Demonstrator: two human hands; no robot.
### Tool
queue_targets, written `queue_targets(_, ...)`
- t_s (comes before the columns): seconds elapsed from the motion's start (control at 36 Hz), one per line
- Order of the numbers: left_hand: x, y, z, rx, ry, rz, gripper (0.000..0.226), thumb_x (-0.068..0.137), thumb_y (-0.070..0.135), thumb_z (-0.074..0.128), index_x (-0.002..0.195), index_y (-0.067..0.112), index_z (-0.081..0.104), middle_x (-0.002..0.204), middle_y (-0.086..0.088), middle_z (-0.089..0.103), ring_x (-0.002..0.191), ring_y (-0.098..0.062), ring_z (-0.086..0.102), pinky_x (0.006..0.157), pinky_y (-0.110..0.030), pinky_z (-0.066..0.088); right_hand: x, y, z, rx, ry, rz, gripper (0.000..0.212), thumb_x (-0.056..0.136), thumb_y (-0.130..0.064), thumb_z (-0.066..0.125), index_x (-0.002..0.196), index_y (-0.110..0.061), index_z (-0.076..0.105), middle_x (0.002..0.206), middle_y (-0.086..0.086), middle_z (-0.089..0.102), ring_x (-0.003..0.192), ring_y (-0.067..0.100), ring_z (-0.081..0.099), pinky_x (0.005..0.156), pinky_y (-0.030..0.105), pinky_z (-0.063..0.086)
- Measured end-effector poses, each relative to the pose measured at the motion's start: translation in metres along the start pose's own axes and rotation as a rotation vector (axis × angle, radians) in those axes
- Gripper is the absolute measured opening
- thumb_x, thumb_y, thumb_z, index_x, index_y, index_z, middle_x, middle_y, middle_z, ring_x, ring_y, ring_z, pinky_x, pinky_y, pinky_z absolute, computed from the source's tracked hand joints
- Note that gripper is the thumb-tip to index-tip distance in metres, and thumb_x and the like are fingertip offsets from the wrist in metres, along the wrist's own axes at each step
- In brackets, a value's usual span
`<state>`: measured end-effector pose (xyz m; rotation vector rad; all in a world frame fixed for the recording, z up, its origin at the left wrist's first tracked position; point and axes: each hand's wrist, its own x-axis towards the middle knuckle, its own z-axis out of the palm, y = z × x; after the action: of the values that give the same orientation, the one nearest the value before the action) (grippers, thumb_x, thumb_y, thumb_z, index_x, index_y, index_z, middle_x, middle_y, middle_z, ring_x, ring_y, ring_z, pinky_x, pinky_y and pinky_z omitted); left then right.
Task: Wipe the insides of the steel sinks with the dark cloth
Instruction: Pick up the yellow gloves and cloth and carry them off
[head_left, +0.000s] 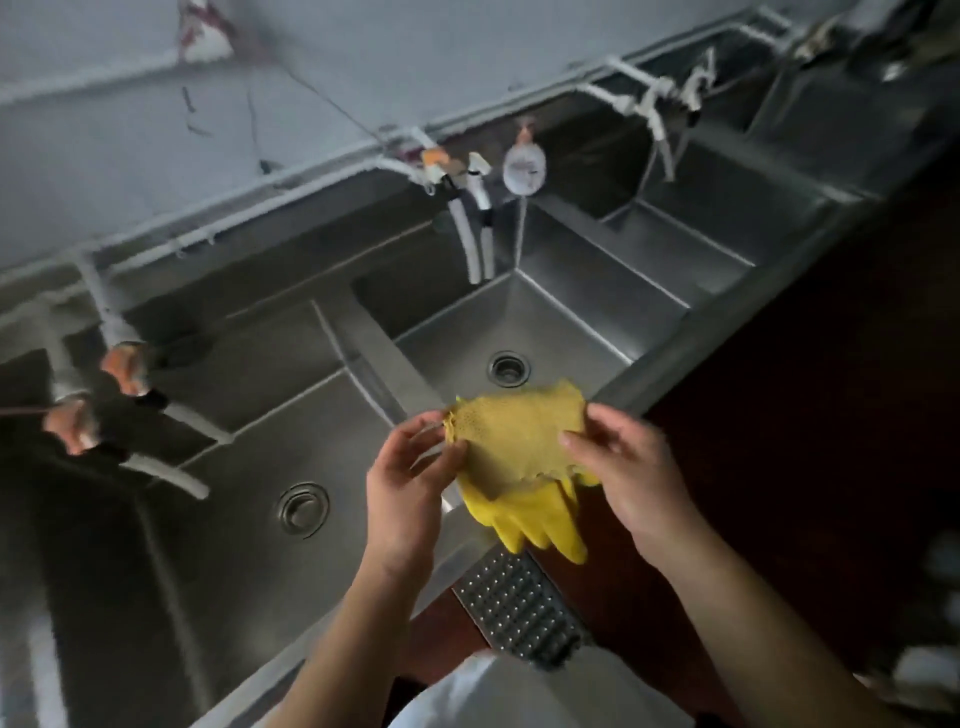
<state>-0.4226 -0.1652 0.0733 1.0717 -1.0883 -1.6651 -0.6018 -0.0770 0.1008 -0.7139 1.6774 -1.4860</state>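
A row of steel sinks runs along the wall: one basin (218, 566) at the left with a round drain (304, 509), and a middle basin (566, 317) with its own drain (509, 368). Both my hands hold a yellow rubber glove (519, 467) above the front rim between these basins. My left hand (410, 478) pinches the cuff's left edge, and my right hand (623, 467) grips its right edge. The glove's fingers hang down. No dark cloth is in view.
White taps (475, 228) with hoses hang over the middle basin, and more taps (171, 415) reach over the left one. A further basin (691, 234) lies at the right. A perforated metal grate (519, 603) sits on the dark red floor below the rim.
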Motion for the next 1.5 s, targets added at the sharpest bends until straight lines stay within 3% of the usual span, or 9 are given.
queue_targets(0.08,0.014,-0.009,0.06,0.053,-0.095,-0.02,0.031,0.083,0.001,0.072,0.112,0.013,0.068,0.111,-0.019,0.068,0.099,-0.028,0.068,0.091,-0.042,0.057,0.006,-0.002,-0.058,0.013,0.104,-0.02,0.02,0.088,-0.001,0.068,0.106,-0.009,0.072,0.1,0.014,0.074,0.099,0.031,0.069,0.089,0.044,0.055)
queue_targets(0.28,0.059,-0.025,0.184,0.143,-0.412,-0.066,0.03,0.079,0.008,0.076,0.104,0.024,0.072,0.104,-0.007,0.073,0.095,-0.021,0.069,0.082,-0.033,0.057,0.043,0.001,-0.163,0.133,0.428,-0.036,0.038,0.08,0.003,0.074,0.1,-0.028,0.065,0.079,-0.004,0.073,0.07,0.0,0.068,0.058,0.014,0.05)
queue_targets(0.44,0.12,-0.053,0.292,0.161,-0.614,-0.144,0.03,0.08,0.006,0.073,0.107,0.019,0.07,0.108,-0.015,0.071,0.099,-0.028,0.068,0.085,-0.04,0.058,0.091,0.004,-0.248,0.151,0.591,0.004,0.05,0.082,-0.002,0.075,0.112,-0.04,0.062,0.089,0.008,0.075,0.08,0.017,0.073,0.065,0.03,0.06)
queue_targets(0.61,0.177,-0.075,0.404,0.181,-0.772,-0.277,0.033,0.083,-0.003,0.069,0.112,0.012,0.068,0.109,-0.017,0.071,0.099,-0.033,0.07,0.084,-0.044,0.059,0.14,-0.016,-0.321,0.127,0.748,0.001,0.03,0.088,0.002,0.065,0.096,-0.025,0.075,0.098,-0.006,0.077,0.097,0.012,0.071,0.073,0.018,0.056)
queue_targets(0.78,0.215,-0.079,0.514,0.195,-0.991,-0.339,0.027,0.089,0.003,0.064,0.104,0.022,0.074,0.107,-0.008,0.074,0.1,-0.025,0.071,0.079,-0.032,0.058,0.187,-0.045,-0.39,0.176,0.936,0.011,0.033,0.088,0.005,0.061,0.091,-0.023,0.079,0.105,0.001,0.077,0.108,0.024,0.069,0.099,0.052,0.052)
queue_targets(0.89,0.235,-0.097,0.578,0.226,-0.986,-0.554,0.024,0.088,-0.001,0.065,0.103,0.016,0.073,0.101,-0.008,0.075,0.093,-0.02,0.073,0.076,-0.031,0.06,0.211,-0.049,-0.434,0.178,0.985,0.029,0.027,0.089,0.004,0.06,0.099,-0.015,0.077,0.106,0.005,0.076,0.107,0.027,0.07,0.096,0.054,0.054)
queue_targets(1.08,0.25,-0.154,0.675,0.363,-0.951,-0.828,0.027,0.088,-0.003,0.064,0.11,0.011,0.069,0.099,-0.009,0.076,0.089,-0.02,0.073,0.081,-0.035,0.061,0.259,-0.03,-0.531,0.247,0.979,0.059,0.027,0.087,0.011,0.06,0.099,-0.008,0.076,0.106,0.002,0.077,0.102,0.014,0.071,0.084,0.022,0.057)
queue_targets(1.22,0.257,-0.188,0.761,0.511,-0.946,-0.851,0.031,0.088,-0.003,0.063,0.116,0.012,0.065,0.117,-0.017,0.069,0.111,-0.033,0.066,0.096,-0.046,0.055,0.302,-0.005,-0.622,0.299,0.902,0.101,0.033,0.084,0.006,0.068,0.095,-0.022,0.08,0.106,-0.005,0.077,0.103,0.009,0.071,0.086,0.026,0.054)
queue_targets(1.5,0.275,-0.202,0.934,0.451,-0.85,-0.826,0.039,0.082,0.001,0.068,0.117,0.019,0.068,0.108,-0.011,0.073,0.085,-0.025,0.074,0.066,-0.031,0.057,0.395,-0.033,-0.8,0.199,0.738,0.086,0.036,0.085,-0.007,0.073,0.089,-0.042,0.078,0.094,-0.017,0.075,0.089,-0.001,0.069,0.066,0.012,0.051)
